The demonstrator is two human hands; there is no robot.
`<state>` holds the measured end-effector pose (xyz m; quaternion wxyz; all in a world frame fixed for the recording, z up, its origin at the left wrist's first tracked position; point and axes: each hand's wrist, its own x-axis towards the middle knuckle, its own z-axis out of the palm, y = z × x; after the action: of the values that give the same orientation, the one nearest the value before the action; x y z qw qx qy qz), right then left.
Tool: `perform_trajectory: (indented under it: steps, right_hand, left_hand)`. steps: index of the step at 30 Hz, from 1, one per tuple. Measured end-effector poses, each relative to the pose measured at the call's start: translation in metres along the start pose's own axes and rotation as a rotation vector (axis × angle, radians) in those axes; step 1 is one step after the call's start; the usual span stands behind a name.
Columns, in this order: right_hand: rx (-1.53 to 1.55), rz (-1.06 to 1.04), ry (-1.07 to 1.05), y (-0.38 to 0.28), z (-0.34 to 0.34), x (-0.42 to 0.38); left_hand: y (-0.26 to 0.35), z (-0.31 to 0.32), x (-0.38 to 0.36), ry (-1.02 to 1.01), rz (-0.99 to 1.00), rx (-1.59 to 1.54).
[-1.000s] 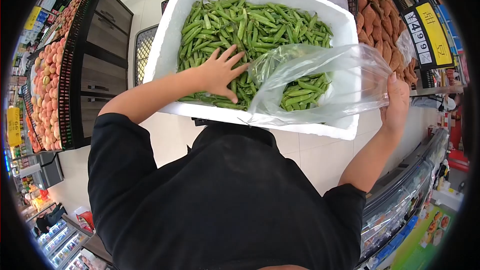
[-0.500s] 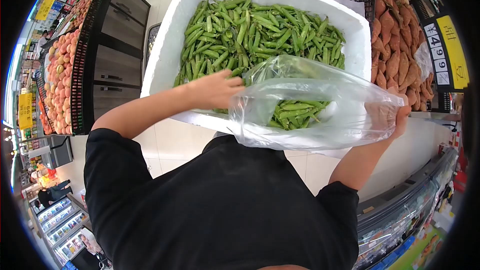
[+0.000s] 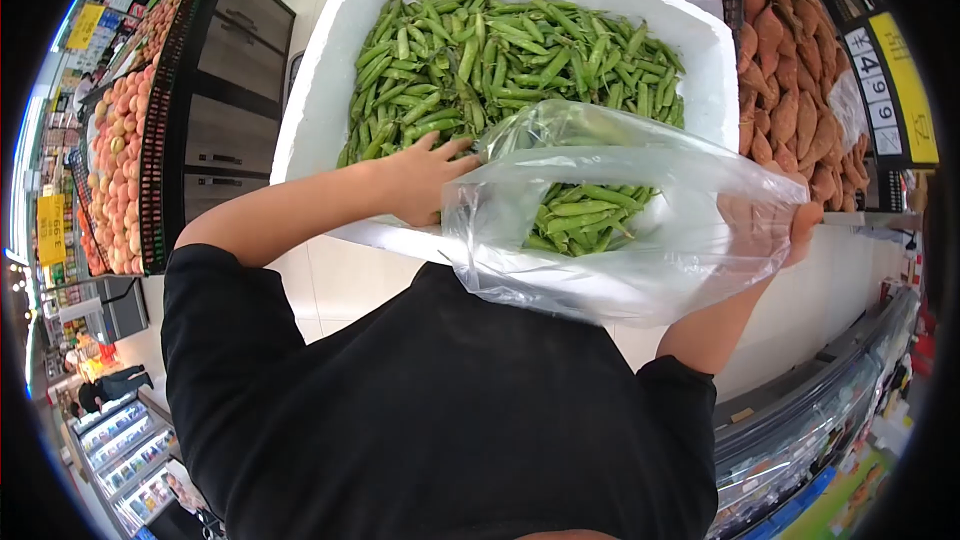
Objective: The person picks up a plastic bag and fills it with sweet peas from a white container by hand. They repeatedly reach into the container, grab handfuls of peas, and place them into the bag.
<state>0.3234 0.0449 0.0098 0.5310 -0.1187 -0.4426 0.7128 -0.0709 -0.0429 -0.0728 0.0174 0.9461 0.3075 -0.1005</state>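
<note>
A wide white foam box (image 3: 310, 110) holds a heap of green pea pods (image 3: 520, 55). My left hand (image 3: 425, 180) is over the near left part of the heap, its fingers apart and the fingertips right at the pods. Beside that hand is the mouth of a clear plastic bag (image 3: 690, 165), spread across the near right part of the box. More pods (image 3: 590, 220) show within the bag's outline. My right hand (image 3: 770, 225) grips the bag's right end, its fingers visible through the film and the thumb at the outer edge.
Sweet potatoes (image 3: 785, 80) are piled to the right of the box, beside a yellow price sign (image 3: 905, 90). On the left, peaches (image 3: 120, 170) fill a black-edged stand with dark drawers (image 3: 235, 90). A chilled display case (image 3: 800, 420) runs along the lower right.
My left hand has shifted a little left, its fingers now more spread at the pods. The bag's mouth has moved slightly left and its lower edge sags lower. My right hand keeps its grip.
</note>
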Motion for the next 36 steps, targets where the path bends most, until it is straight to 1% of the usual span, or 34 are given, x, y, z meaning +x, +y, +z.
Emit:
perform_trajectory:
  steps: [1, 2, 4, 5, 6, 7, 8, 10, 11, 13, 15, 16, 18, 19, 20, 21, 22, 24, 25, 26, 27, 28, 30, 31, 33, 34, 35, 36]
  right_hand:
    - [0.093, -0.029, -0.079, 0.005, -0.001, 0.004]
    - [0.088, -0.036, -0.075, 0.006, 0.004, 0.002]
    - [-0.091, -0.076, 0.107, 0.006, 0.022, 0.005]
    - [-0.088, -0.078, 0.1, 0.006, 0.02, 0.004]
    - [0.005, -0.055, 0.035, 0.006, 0.013, 0.002]
    - [0.097, -0.032, -0.031, 0.005, 0.006, 0.002]
    - [0.101, -0.038, -0.04, 0.004, 0.002, 0.0]
    - [-0.223, -0.071, 0.366, 0.003, -0.009, -0.012]
    - [-0.259, 0.03, 0.425, -0.001, -0.031, -0.025]
    - [-0.27, 0.035, 0.444, -0.002, -0.019, -0.023]
    - [-0.295, 0.058, 0.518, -0.004, -0.011, -0.021]
    - [-0.293, 0.059, 0.51, -0.003, 0.0, -0.017]
    - [-0.318, 0.0, 0.734, -0.001, 0.023, -0.009]
    - [-0.317, -0.001, 0.727, -0.001, 0.02, -0.008]
    - [-0.248, 0.002, 0.665, -0.002, 0.014, -0.008]
    - [-0.18, 0.007, 0.605, -0.004, 0.016, -0.007]
    - [-0.181, 0.008, 0.602, -0.004, 0.019, -0.005]
    - [-0.091, -0.021, 0.779, -0.001, 0.038, 0.002]
    - [-0.091, -0.018, 0.784, 0.0, 0.053, 0.009]
    - [-0.167, -0.017, 0.908, 0.002, 0.069, 0.018]
    - [-0.245, -0.014, 1.029, 0.002, 0.077, 0.022]
    - [-0.246, -0.01, 1.03, 0.002, 0.074, 0.019]
    - [-0.082, 0.024, 0.876, -0.002, 0.061, 0.011]
    - [-0.083, 0.024, 0.875, -0.003, 0.057, 0.009]
    - [-0.112, 0.081, 0.668, -0.004, 0.048, 0.007]
    - [-0.114, 0.074, 0.671, -0.005, 0.034, 0.005]
    - [-0.02, 0.125, 0.342, -0.006, 0.014, 0.003]
    - [0.07, 0.174, 0.013, -0.007, 0.01, 0.005]
  left_hand:
    - [-0.005, 0.003, -0.001, -0.113, -0.018, -0.077]
    - [-0.004, 0.007, -0.001, -0.11, -0.011, -0.072]
    - [0.0, -0.001, -0.002, -0.215, -0.038, -0.063]
    - [0.0, -0.001, -0.004, -0.216, 0.001, -0.039]
    - [-0.002, 0.0, -0.006, -0.217, -0.007, -0.032]
    - [-0.005, 0.002, -0.008, -0.206, 0.03, -0.054]
    - [-0.008, 0.002, -0.01, -0.194, 0.068, -0.076]
    - [-0.009, -0.005, -0.009, -0.216, 0.06, -0.103]
    - [-0.008, -0.007, -0.008, -0.187, 0.077, -0.071]
    - [-0.009, -0.004, -0.009, -0.125, 0.133, -0.047]
    - [-0.007, -0.002, -0.009, -0.12, 0.124, -0.052]
    - [-0.007, -0.001, -0.008, -0.114, 0.125, -0.055]
    - [-0.008, 0.007, -0.002, -0.098, 0.121, -0.08]
    - [-0.007, 0.004, 0.002, -0.18, 0.109, -0.074]
    - [-0.007, 0.002, 0.004, -0.262, 0.098, -0.069]
    - [-0.006, 0.001, 0.004, -0.261, 0.094, -0.071]
    - [-0.004, 0.0, 0.004, -0.249, 0.09, -0.065]
    - [-0.003, -0.002, 0.004, -0.239, 0.091, -0.06]
    - [-0.002, -0.004, 0.004, -0.269, 0.036, -0.071]
    - [-0.001, -0.006, 0.003, -0.299, -0.019, -0.082]
    - [-0.002, -0.007, 0.0, -0.302, -0.029, -0.076]
    - [-0.004, -0.002, -0.002, -0.304, -0.029, -0.08]
    - [-0.005, 0.007, -0.005, -0.217, -0.026, -0.062]
    - [-0.006, 0.006, -0.004, -0.261, -0.039, -0.087]
    - [-0.005, 0.003, -0.003, -0.277, -0.034, -0.089]
    - [-0.006, 0.002, -0.002, -0.294, -0.027, -0.094]
    - [-0.006, 0.005, -0.001, -0.291, -0.019, -0.09]
    - [-0.007, 0.009, -0.002, -0.257, 0.0, -0.11]
